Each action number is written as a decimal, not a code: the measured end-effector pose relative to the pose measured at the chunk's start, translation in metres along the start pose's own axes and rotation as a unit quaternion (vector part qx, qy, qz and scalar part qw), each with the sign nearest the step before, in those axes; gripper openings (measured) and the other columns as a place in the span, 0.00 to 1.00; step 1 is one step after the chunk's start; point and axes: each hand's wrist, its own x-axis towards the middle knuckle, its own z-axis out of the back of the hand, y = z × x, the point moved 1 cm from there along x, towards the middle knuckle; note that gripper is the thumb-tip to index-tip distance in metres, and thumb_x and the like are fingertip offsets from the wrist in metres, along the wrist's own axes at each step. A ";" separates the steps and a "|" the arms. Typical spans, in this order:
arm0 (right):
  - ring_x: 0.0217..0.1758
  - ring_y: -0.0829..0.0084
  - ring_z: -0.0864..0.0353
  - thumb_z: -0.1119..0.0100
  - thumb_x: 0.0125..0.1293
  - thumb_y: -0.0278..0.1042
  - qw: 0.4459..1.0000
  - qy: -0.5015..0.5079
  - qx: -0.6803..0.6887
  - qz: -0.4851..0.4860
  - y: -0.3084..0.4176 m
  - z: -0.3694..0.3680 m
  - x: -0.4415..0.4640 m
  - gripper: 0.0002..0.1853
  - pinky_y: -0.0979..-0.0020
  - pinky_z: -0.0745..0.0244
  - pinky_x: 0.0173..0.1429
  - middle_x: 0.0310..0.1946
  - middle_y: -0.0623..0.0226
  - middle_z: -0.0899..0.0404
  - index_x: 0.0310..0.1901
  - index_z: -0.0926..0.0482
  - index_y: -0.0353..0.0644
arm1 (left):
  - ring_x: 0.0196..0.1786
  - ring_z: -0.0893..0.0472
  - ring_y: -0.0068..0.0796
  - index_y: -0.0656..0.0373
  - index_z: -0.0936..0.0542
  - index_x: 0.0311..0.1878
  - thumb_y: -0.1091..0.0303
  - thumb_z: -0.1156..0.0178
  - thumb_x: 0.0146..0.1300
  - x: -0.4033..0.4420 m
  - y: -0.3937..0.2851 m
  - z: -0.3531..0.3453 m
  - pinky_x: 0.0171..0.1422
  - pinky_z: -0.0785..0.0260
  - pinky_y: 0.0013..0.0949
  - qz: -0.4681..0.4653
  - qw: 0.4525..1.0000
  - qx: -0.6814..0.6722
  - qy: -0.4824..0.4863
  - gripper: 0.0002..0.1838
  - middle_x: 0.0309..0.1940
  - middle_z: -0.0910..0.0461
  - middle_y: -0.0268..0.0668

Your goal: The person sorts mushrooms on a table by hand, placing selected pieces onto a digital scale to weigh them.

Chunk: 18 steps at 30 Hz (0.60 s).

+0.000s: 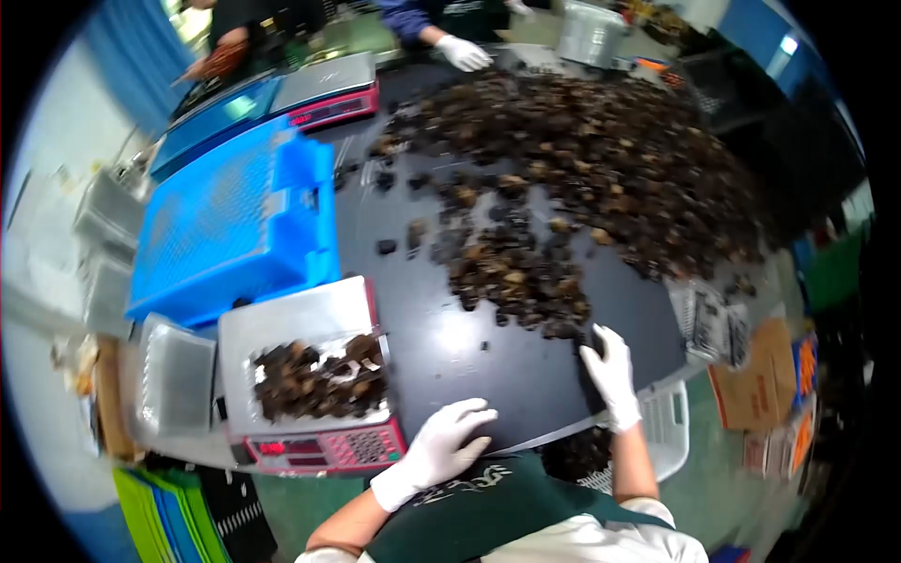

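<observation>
Both of my hands wear white gloves. My left hand [447, 448] rests over the table's near edge, just right of the scale [291, 314], with its fingers apart and nothing in it. My right hand [614, 373] reaches over the table's near edge at the right, thumb and fingers apart, below the smaller heap of dark brown pieces [516, 277]; nothing shows in it. On the scale lies a clear tray or bag holding dark pieces [314, 380]; red digits glow on its front panel.
A blue crate [225, 225] stands behind the scale, with a clear plastic box [176, 375] to its left. A large dark heap [601, 141] covers the back right. Another scale [328, 86] and a co-worker's gloved hand [464, 53] are at the back. A white basket [668, 427] sits below the edge.
</observation>
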 end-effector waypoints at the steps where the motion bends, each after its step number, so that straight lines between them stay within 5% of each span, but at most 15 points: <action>1: 0.56 0.51 0.25 0.33 0.55 0.39 0.998 -0.021 -0.059 -0.001 0.008 -0.010 0.007 0.25 0.57 0.32 0.63 0.54 0.48 0.23 0.53 0.22 0.38 | 0.60 0.26 0.48 0.56 0.23 0.56 0.69 0.35 0.56 -0.001 0.003 -0.002 0.63 0.32 0.43 0.007 1.000 0.009 -0.008 0.22 0.56 0.25 0.47; 4: 0.57 0.51 0.27 0.31 0.51 0.42 0.989 -0.095 -0.101 0.044 0.034 -0.046 0.010 0.28 0.55 0.35 0.63 0.53 0.51 0.24 0.54 0.22 0.42 | 0.60 0.27 0.50 0.56 0.24 0.58 0.68 0.34 0.56 0.001 0.012 -0.007 0.65 0.34 0.43 0.056 0.998 0.032 -0.017 0.25 0.58 0.28 0.49; 8: 0.51 0.56 0.25 0.36 0.52 0.27 0.970 0.061 0.114 0.208 0.073 -0.073 -0.016 0.17 0.56 0.32 0.57 0.44 0.60 0.23 0.46 0.20 0.47 | 0.60 0.29 0.51 0.56 0.25 0.59 0.67 0.36 0.56 0.014 0.037 -0.020 0.66 0.35 0.44 0.084 0.994 0.055 -0.041 0.25 0.58 0.30 0.50; 10: 0.49 0.62 0.23 0.41 0.54 0.18 0.967 0.063 0.138 0.203 0.083 -0.064 -0.020 0.16 0.64 0.29 0.57 0.45 0.59 0.21 0.46 0.21 0.42 | 0.60 0.28 0.51 0.57 0.25 0.60 0.68 0.36 0.56 0.023 0.040 -0.022 0.66 0.35 0.44 0.078 0.993 0.071 -0.049 0.26 0.59 0.30 0.50; 12: 0.43 0.68 0.22 0.43 0.60 0.19 0.950 0.010 0.312 0.025 0.082 -0.058 -0.023 0.14 0.70 0.26 0.49 0.45 0.64 0.20 0.47 0.21 0.40 | 0.62 0.29 0.50 0.58 0.25 0.59 0.68 0.36 0.56 0.030 0.042 -0.023 0.67 0.36 0.43 0.087 0.993 0.065 -0.051 0.25 0.59 0.30 0.50; 14: 0.34 0.74 0.21 0.50 0.71 0.30 0.828 0.086 0.497 -0.244 0.073 -0.043 -0.017 0.13 0.75 0.24 0.38 0.43 0.62 0.20 0.53 0.25 0.36 | 0.63 0.29 0.49 0.59 0.24 0.58 0.69 0.37 0.56 0.036 0.047 -0.027 0.68 0.37 0.41 0.091 0.993 0.059 -0.050 0.24 0.59 0.29 0.50; 16: 0.32 0.73 0.21 0.55 0.75 0.41 0.647 0.114 0.677 -0.332 0.053 -0.034 -0.012 0.18 0.74 0.24 0.36 0.41 0.60 0.20 0.55 0.27 0.36 | 0.59 0.28 0.50 0.57 0.25 0.59 0.68 0.37 0.56 0.046 0.055 -0.035 0.65 0.34 0.43 0.068 0.993 0.074 -0.057 0.25 0.57 0.28 0.49; 17: 0.34 0.69 0.21 0.60 0.76 0.52 0.593 0.138 0.715 -0.343 0.040 -0.038 -0.015 0.25 0.71 0.23 0.37 0.41 0.59 0.20 0.56 0.26 0.38 | 0.59 0.27 0.49 0.57 0.25 0.57 0.69 0.38 0.57 0.054 0.058 -0.039 0.65 0.34 0.43 0.048 0.994 0.075 -0.069 0.23 0.56 0.28 0.48; 18: 0.34 0.69 0.21 0.60 0.76 0.52 0.596 0.132 0.714 -0.344 0.037 -0.034 -0.016 0.25 0.71 0.23 0.37 0.41 0.59 0.20 0.56 0.26 0.38 | 0.58 0.27 0.49 0.57 0.25 0.57 0.71 0.40 0.58 0.063 0.063 -0.045 0.64 0.34 0.43 0.035 0.991 0.098 -0.081 0.21 0.56 0.27 0.48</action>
